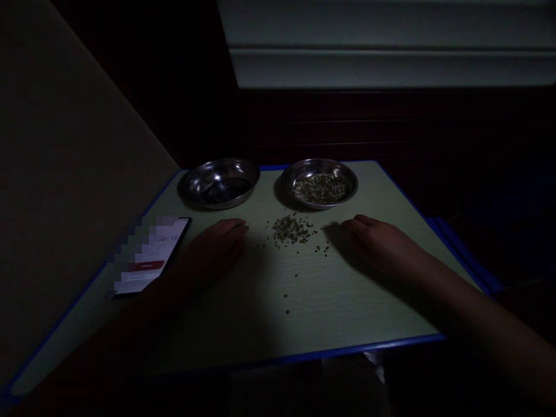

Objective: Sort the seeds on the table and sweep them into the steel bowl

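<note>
A small loose pile of dark green, bean-like grains (290, 230) lies on the pale green tabletop (330, 313), with a few strays nearer me. To the left of the pile rests my left hand (219, 242), fingers curled and closed. My right hand (371, 234) is on the pile's right side, also closed, its fingertips bent in and apart from the grains. Whatever either hand might hold is hidden in the dark. Behind the pile stands a steel bowl (354, 188) with a mix of pale and dark grains. Another steel bowl (185, 194), at the back left, shows no grains.
A phone (152, 255) with a lit screen, partly blurred, lies on the left beside my left forearm. The table has a blue edge (347, 349). A wall (78, 133) borders its left side, and dark panelling (304, 124) stands behind it. The light is dim.
</note>
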Demonstrator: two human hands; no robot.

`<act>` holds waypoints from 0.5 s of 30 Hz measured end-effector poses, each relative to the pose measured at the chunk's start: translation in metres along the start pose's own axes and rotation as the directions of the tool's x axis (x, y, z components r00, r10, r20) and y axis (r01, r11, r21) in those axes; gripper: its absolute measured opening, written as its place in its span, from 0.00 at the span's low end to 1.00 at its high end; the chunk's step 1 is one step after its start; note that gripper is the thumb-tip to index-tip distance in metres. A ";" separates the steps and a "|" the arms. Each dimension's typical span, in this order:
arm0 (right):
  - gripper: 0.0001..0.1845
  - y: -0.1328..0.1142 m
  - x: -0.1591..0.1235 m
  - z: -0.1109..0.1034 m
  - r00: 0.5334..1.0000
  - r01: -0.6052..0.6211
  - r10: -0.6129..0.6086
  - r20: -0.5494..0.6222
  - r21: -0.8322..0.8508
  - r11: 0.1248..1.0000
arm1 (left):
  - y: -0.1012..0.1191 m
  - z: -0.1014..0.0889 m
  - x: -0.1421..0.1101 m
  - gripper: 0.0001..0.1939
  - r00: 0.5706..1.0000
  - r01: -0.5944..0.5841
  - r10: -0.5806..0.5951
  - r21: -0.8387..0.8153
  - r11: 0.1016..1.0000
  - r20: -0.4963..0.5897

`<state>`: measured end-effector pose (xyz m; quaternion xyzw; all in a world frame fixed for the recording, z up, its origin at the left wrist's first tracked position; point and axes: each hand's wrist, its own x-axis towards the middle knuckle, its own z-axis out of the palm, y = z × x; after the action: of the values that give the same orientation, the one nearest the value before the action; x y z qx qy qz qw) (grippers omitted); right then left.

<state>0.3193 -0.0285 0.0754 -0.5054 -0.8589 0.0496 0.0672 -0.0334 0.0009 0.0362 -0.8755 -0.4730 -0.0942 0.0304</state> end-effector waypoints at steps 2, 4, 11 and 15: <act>0.18 0.000 -0.001 0.001 1.000 0.025 -0.024 -0.015 0.028 0.999 | 0.000 -0.005 -0.003 0.21 1.000 0.000 0.000 0.037 0.999 -0.009; 0.19 0.001 0.000 0.003 0.998 0.048 -0.047 -0.040 0.039 0.998 | 0.005 -0.011 -0.011 0.23 1.000 -0.002 0.002 0.061 0.998 0.009; 0.19 0.000 0.000 0.005 0.998 0.026 -0.023 -0.066 0.047 0.999 | 0.063 -0.014 -0.073 0.26 0.997 -0.034 0.025 0.121 0.992 0.072; 0.19 0.000 0.000 0.006 0.997 0.023 -0.021 -0.070 0.035 0.999 | 0.089 -0.008 -0.091 0.25 0.998 0.029 -0.024 0.092 0.995 -0.055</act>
<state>0.3182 -0.0284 0.0696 -0.4961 -0.8604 0.0465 0.1066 -0.0093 -0.1239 0.0300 -0.8641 -0.4872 -0.0960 0.0823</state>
